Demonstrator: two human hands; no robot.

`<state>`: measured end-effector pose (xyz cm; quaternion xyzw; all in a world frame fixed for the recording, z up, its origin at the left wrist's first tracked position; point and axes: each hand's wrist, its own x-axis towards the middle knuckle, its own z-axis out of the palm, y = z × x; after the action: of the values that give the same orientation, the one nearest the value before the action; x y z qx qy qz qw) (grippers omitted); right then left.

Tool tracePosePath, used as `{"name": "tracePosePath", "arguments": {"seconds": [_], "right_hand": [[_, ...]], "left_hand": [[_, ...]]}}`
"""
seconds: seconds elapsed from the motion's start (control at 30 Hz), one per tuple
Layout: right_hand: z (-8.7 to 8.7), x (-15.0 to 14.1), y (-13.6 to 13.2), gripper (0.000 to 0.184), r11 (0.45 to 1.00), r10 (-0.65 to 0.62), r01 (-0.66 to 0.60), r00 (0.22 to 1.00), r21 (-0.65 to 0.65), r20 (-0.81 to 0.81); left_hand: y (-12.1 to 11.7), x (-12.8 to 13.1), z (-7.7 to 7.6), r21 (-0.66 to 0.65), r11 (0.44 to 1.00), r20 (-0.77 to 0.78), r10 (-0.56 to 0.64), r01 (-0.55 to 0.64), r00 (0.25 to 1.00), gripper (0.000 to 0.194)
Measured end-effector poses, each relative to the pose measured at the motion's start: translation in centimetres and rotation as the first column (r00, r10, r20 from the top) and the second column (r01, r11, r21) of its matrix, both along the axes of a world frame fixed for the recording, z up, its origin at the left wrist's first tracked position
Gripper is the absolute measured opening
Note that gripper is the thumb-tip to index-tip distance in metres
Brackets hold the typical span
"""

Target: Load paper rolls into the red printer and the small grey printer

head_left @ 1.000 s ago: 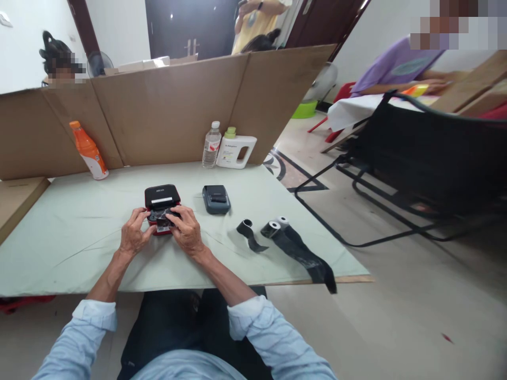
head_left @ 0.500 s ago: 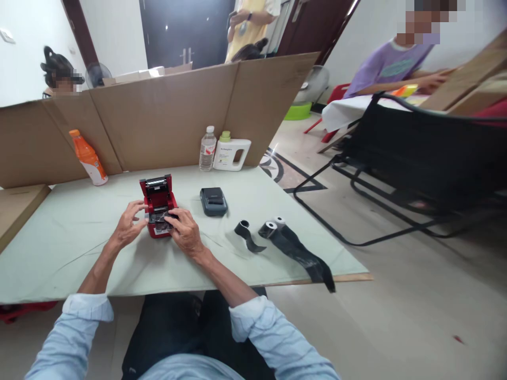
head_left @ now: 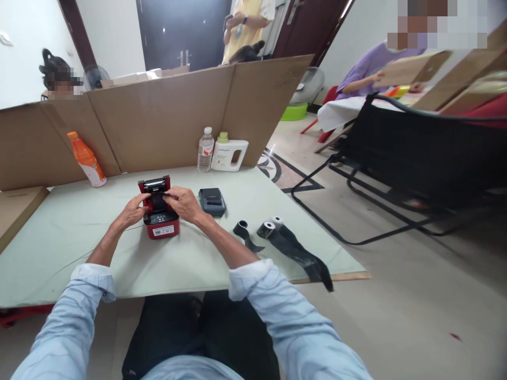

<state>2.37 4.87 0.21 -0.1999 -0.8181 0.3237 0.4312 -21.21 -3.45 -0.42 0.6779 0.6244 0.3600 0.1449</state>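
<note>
Printer [head_left: 162, 229] between left hand [head_left: 133, 211] and right hand [head_left: 186, 203]

We identify the following colours — device [head_left: 161, 217]: red and black; tablecloth [head_left: 99, 248]: pale green; bottle [head_left: 87, 159]: orange and white; sleeves [head_left: 301, 311]: light blue.

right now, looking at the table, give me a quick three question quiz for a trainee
1. True or false: the left hand and right hand are both at the red device, whose lid stands open.
2. Which stands right beside the clear bottle: (a) the dark grey device, (b) the white jug, (c) the orange bottle?
3. Fill in: the long black strip hangs over the table's ____ edge, as the wearer sees it.

Key: 1 true; 2 b; 3 near.
</note>
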Motion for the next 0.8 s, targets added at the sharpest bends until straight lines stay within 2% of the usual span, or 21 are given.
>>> {"name": "tracePosePath", "arguments": {"seconds": [0.13,0.3,0.43,0.6,0.8], "right_hand": [[1.6,-0.7,1.5,0.025,0.997,0.061,-0.060,0.998,-0.055,0.017],[3.2,-1.4,1.9,0.032,0.990,0.098,-0.095,0.995,-0.103,0.017],[4.5,-1.6,2.1,0.035,0.979,0.154,-0.156,0.988,-0.128,-0.028],[5.6,-1.4,1.8,0.038,0.973,0.182,-0.192,0.980,-0.130,-0.085],[6.0,-0.8,1.0,0.038,0.968,0.200,-0.216,0.971,-0.126,-0.129]], "left_hand": [[0.6,0.8,0.2,-0.047,0.998,0.114,-0.024,0.029,0.993,0.050],[1.0,1.8,0.5,-0.077,0.996,0.172,0.049,-0.036,0.984,0.034],[0.7,2.6,0.8,-0.114,0.992,0.200,0.081,-0.058,0.976,0.032],[0.2,3.1,1.2,-0.080,0.995,0.187,0.067,-0.053,0.980,0.035],[-0.1,2.8,1.2,-0.025,0.998,0.109,0.054,-0.051,0.993,0.032]]}}
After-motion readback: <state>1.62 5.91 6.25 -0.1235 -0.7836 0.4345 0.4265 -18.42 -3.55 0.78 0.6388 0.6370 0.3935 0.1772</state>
